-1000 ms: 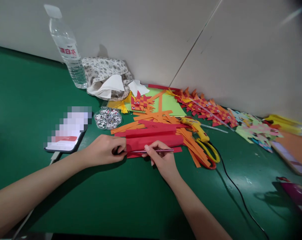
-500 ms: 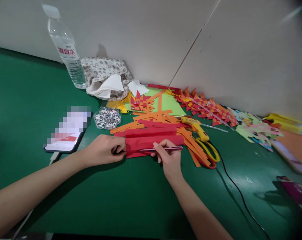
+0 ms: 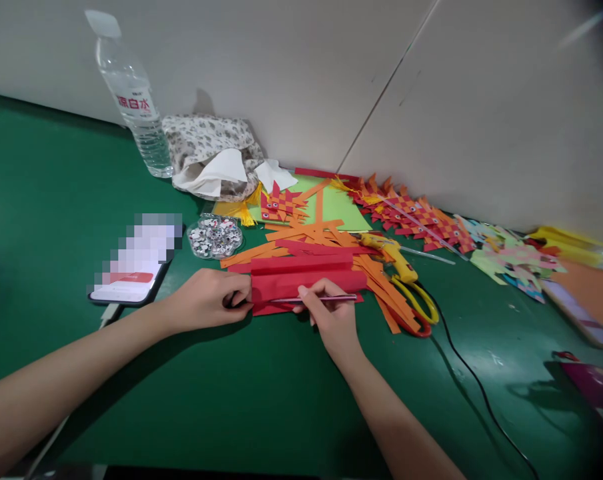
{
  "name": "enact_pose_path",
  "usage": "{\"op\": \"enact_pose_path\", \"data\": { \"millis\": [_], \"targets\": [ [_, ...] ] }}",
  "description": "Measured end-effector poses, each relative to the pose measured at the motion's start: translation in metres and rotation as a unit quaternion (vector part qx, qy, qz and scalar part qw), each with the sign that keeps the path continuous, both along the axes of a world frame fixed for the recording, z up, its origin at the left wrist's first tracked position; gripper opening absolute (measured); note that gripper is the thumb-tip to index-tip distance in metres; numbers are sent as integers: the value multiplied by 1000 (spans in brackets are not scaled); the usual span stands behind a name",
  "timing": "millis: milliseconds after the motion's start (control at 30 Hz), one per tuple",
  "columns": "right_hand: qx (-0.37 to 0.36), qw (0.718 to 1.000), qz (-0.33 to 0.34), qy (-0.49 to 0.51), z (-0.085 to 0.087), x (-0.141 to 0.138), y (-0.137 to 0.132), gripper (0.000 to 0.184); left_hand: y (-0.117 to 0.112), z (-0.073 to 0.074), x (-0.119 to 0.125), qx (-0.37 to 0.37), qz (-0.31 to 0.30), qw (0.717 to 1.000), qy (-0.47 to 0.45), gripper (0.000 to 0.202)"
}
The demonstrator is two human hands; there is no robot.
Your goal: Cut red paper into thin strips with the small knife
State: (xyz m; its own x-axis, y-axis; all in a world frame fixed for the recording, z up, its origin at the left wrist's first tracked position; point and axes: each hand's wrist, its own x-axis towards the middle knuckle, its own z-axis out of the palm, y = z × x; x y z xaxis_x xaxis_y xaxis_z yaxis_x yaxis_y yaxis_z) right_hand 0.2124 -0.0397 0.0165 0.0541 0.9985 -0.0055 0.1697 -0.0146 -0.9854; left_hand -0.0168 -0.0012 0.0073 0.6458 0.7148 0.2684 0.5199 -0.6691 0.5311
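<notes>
My left hand (image 3: 207, 298) pinches the left end of a folded red paper sheet (image 3: 301, 280) lying on the green table (image 3: 81, 200). My right hand (image 3: 330, 315) is closed round a thin metal blade-like tool (image 3: 315, 299), held flat along the paper's lower edge. Loose orange and red paper strips (image 3: 306, 237) lie just behind the sheet. A yellow glue gun (image 3: 394, 255) and yellow-handled scissors (image 3: 418, 303) lie to the right of my right hand.
A phone (image 3: 134, 263) and a dish of googly eyes (image 3: 215, 236) sit to the left. A water bottle (image 3: 131, 93) and a fabric pouch (image 3: 211, 153) stand by the wall. Woven paper figures (image 3: 411, 213) line the wall. A black cable (image 3: 476, 387) runs right.
My right hand slid the tool rightwards along the red paper, then came back a little to the left. My left hand stayed in place.
</notes>
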Motion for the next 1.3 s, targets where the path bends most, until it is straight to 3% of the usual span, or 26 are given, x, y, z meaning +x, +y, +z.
{"op": "enact_pose_path", "data": {
  "millis": [233, 433, 1300],
  "targets": [
    [21, 1000, 18, 11, -1, 1, -1, 28, 0, -1, -1, 7, -2, 1000, -2, 21],
    [-18, 998, 56, 13, 0, -3, -1, 27, 1, -1, -2, -6, -5, 1000, 4, 16],
    [-14, 997, 71, -9, 2, -2, -2, 26, 1, 0, -3, 21, -23, 1000, 5, 12]
  ]
}}
